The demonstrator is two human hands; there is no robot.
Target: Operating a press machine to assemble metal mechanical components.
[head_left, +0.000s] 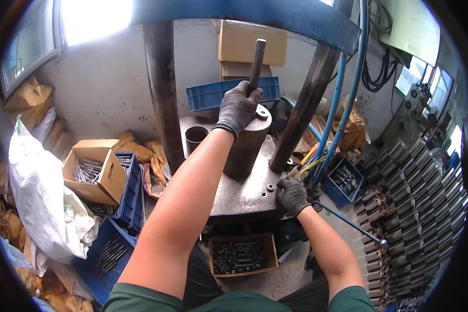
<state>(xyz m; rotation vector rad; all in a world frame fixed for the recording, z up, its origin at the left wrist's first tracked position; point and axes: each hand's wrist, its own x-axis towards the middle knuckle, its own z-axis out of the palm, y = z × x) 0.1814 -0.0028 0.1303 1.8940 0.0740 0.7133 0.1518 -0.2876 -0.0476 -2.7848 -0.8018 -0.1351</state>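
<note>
My left hand (237,109), in a dark grey work glove, is closed round a metal rod (257,62) that stands upright and tilts slightly right. Below this hand is a thick steel cylinder (244,151) on the press table (234,195). A small ring-shaped metal part (262,112) lies on the cylinder's top, just right of the hand. My right hand (292,196), gloved alike, is curled at the table's right edge. What its fingers hold, if anything, is hidden. Close by, a blue lever (348,221) with a metal ball end slants down to the right.
Steel columns (164,93) and a blue crossbeam (255,18) frame the table. An open tube (196,136) stands on its left. Blue hoses (338,114) run down at right, near stacked metal tubes (416,203). A carton of metal parts (273,255) sits below; a carton of rods (112,174) stands left.
</note>
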